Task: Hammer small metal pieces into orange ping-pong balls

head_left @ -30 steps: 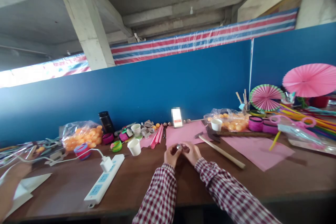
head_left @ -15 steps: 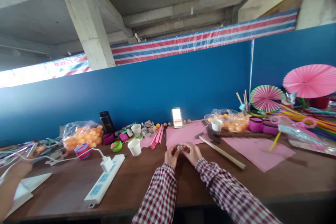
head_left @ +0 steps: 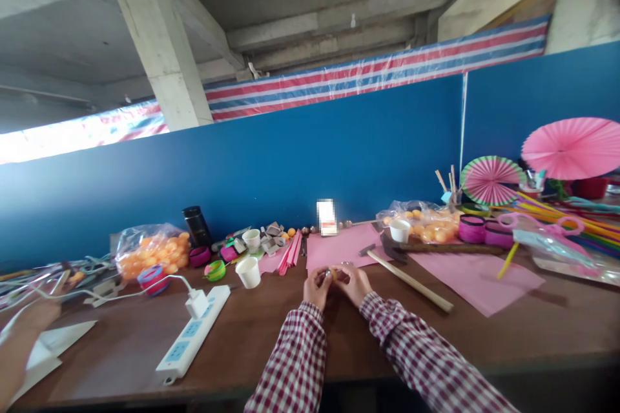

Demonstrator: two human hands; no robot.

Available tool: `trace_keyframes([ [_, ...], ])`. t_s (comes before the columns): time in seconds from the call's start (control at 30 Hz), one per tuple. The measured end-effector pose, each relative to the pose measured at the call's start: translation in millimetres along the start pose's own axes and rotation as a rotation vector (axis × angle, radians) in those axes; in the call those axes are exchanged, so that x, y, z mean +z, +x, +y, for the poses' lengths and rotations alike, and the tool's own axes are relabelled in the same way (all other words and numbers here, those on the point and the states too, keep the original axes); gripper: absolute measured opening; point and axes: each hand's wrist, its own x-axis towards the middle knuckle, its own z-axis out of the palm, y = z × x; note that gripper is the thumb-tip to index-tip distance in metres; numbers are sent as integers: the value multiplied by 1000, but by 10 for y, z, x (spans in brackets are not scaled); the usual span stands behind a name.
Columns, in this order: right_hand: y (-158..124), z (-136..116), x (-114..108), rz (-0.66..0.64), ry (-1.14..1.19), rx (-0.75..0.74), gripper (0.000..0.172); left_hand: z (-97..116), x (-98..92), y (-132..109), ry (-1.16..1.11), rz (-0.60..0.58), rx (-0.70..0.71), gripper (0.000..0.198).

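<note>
No legible txt, nos. or brands. White card (head_left: 329, 216), ctr of frame: partly pixelated, w/ reddish line near btm, too small to read. Power strip (head_left: 194, 335), lower L: pale-blue socket panels, any lettering too small to make out. Striped sheeting (head_left: 97, 130), L edge, mid-height: reddish patches in glare, can't tell if lettering.

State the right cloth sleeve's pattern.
The right cloth sleeve has maroon and white checks, clearest in the head view.

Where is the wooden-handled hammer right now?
In the head view, the hammer lies on the table just right of the right hand, its head over a pink sheet.
</note>
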Motion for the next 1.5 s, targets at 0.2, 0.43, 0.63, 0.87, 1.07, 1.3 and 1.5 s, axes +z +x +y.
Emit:
trace_keyframes([
  [0.2, 10, 8, 0, 25, -1, 13, 29, -45, 30, 20, -41, 24, -51, 43],
  [0.43, 9, 52, 11, 4, 22, 10, 30, -101, 19, 61, -70, 61, -98, 41],
  [0.63, 15, 34, -6, -4, 57, 48, 35, -115, 7, 59, -130, 57, -91, 47],
  [0.87, 15, 41, -12, -8, 45, 55, 32, -113, 21, 52, -164, 42, -66, 45],
  [1.07, 14, 54, -10, 3, 43, 37, 32, -56, 29, 37, -197, 33, -110, 51],
  [1.3, 19, 37, 1, 11, 61, 45, 33, -43, 49, 20, -142, 41, -127, 49],
  [1.5, 31, 41, -32, 81, 61, 79, 27, -92, 27, 39, -234, 49, -85, 52],
])
